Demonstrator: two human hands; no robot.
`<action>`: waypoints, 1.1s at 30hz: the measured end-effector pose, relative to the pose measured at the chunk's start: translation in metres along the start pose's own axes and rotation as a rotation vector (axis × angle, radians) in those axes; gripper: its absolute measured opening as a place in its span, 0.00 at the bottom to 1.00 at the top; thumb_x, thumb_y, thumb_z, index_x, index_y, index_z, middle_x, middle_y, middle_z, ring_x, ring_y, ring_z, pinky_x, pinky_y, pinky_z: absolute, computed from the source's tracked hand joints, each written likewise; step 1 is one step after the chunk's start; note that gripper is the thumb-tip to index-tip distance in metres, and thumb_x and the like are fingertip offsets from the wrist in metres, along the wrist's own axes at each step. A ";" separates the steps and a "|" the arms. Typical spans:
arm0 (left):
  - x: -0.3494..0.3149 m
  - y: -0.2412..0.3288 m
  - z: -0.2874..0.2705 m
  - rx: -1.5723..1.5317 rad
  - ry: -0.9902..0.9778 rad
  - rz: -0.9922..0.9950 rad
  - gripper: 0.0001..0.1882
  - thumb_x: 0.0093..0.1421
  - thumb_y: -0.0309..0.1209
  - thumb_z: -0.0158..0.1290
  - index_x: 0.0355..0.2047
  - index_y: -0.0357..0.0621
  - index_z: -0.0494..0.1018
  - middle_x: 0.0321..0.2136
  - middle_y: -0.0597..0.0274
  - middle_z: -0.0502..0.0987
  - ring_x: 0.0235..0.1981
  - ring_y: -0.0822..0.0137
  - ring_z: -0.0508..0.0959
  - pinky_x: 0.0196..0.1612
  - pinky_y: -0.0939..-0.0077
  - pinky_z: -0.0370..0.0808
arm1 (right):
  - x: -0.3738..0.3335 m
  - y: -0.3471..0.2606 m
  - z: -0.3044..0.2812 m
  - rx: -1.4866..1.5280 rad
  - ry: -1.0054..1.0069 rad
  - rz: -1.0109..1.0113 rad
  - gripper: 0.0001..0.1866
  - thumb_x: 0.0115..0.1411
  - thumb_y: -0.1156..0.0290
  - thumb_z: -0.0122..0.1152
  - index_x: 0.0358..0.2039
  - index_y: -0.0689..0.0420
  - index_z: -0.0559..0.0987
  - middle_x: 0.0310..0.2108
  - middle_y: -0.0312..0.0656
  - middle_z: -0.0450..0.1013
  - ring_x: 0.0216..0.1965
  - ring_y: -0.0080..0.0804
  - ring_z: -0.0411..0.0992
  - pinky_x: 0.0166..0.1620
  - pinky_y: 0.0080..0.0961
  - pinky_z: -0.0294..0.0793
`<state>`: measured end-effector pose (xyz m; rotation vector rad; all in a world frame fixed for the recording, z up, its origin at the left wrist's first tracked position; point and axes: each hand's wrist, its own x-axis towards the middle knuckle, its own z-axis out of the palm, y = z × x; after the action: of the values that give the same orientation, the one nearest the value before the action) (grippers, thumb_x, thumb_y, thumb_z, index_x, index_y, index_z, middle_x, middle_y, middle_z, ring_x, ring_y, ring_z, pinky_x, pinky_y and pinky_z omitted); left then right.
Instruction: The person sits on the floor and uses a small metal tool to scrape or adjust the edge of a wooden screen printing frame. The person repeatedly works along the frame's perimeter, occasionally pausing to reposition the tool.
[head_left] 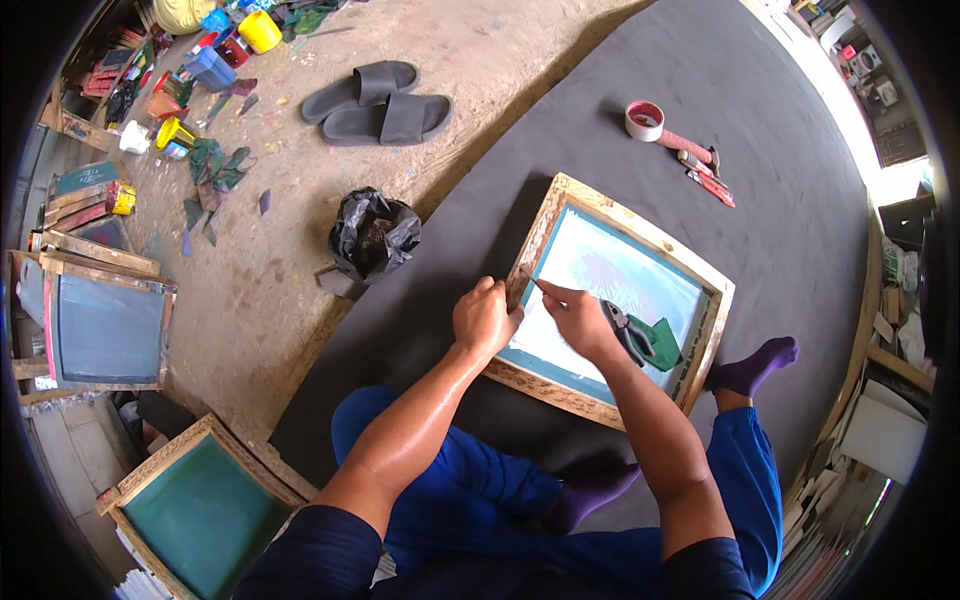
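Observation:
A wooden screen-printing frame (pixel 650 232) lies tilted on the dark surface before me, its pale mesh (pixel 610 270) bordered in blue-green. My left hand (pixel 484 318) is closed over the frame's left side. Just inside that side, my right hand (pixel 575 318) is closed, with the index finger and thumb meeting at the mesh's edge. Whatever they pinch is too small to make out. Pliers (pixel 622 328) with dark handles rest on the mesh beside my right wrist, against a green scrap (pixel 663 346).
Beyond the frame lie a tape roll (pixel 645 120), a hammer (pixel 690 145) and a red cutter (pixel 712 188). A black bag-lined bin (pixel 372 238) and dark slides (pixel 388 118) are on the floor. More screens (pixel 205 510) lean at the left, below scattered paint pots (pixel 208 70).

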<state>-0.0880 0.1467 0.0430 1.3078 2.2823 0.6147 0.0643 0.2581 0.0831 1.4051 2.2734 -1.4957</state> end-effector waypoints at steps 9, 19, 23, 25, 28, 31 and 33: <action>0.000 0.004 -0.003 0.012 -0.023 -0.054 0.16 0.52 0.37 0.69 0.32 0.37 0.79 0.36 0.51 0.79 0.36 0.45 0.84 0.40 0.51 0.82 | -0.007 0.037 0.021 -0.064 0.232 -0.251 0.19 0.72 0.64 0.60 0.61 0.54 0.80 0.36 0.50 0.84 0.34 0.35 0.83 0.40 0.31 0.80; 0.000 0.002 -0.007 -0.022 -0.039 -0.032 0.15 0.53 0.37 0.69 0.31 0.37 0.80 0.34 0.51 0.79 0.36 0.46 0.84 0.39 0.53 0.82 | -0.024 -0.025 0.004 -0.335 0.179 -0.102 0.18 0.70 0.65 0.56 0.58 0.45 0.81 0.32 0.58 0.81 0.36 0.60 0.82 0.41 0.52 0.81; -0.002 -0.006 0.001 -0.015 0.004 -0.016 0.16 0.51 0.38 0.69 0.31 0.39 0.79 0.32 0.52 0.78 0.35 0.46 0.83 0.40 0.51 0.80 | -0.026 -0.053 0.006 -0.537 0.079 -0.035 0.22 0.69 0.68 0.53 0.63 0.50 0.75 0.32 0.59 0.82 0.36 0.57 0.83 0.41 0.51 0.83; -0.002 -0.007 0.006 -0.004 0.047 0.021 0.16 0.50 0.38 0.69 0.29 0.40 0.78 0.31 0.52 0.78 0.33 0.45 0.83 0.39 0.51 0.80 | -0.027 -0.064 0.010 -0.635 0.025 0.011 0.25 0.68 0.69 0.52 0.65 0.53 0.72 0.32 0.59 0.82 0.36 0.55 0.84 0.42 0.51 0.84; -0.002 -0.007 0.009 -0.028 0.076 0.033 0.15 0.50 0.36 0.69 0.29 0.39 0.78 0.30 0.52 0.78 0.32 0.45 0.83 0.37 0.51 0.80 | -0.026 -0.068 0.017 -0.614 -0.006 0.064 0.25 0.66 0.71 0.52 0.65 0.57 0.71 0.34 0.61 0.82 0.39 0.55 0.84 0.44 0.52 0.84; -0.001 -0.004 0.011 0.007 0.090 0.031 0.15 0.50 0.35 0.70 0.29 0.38 0.78 0.30 0.51 0.78 0.32 0.45 0.83 0.37 0.51 0.80 | -0.014 -0.038 0.012 -0.270 0.100 -0.051 0.20 0.69 0.68 0.51 0.60 0.51 0.77 0.36 0.60 0.81 0.39 0.62 0.81 0.45 0.53 0.81; -0.001 -0.001 0.006 0.019 0.033 0.011 0.15 0.50 0.35 0.69 0.31 0.36 0.79 0.32 0.50 0.79 0.34 0.47 0.83 0.39 0.54 0.82 | -0.018 -0.033 0.006 -0.245 0.092 -0.056 0.20 0.70 0.66 0.52 0.60 0.49 0.79 0.36 0.60 0.81 0.40 0.61 0.81 0.47 0.53 0.80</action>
<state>-0.0852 0.1461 0.0375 1.3289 2.3139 0.6243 0.0485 0.2386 0.1122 1.3759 2.4682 -1.1381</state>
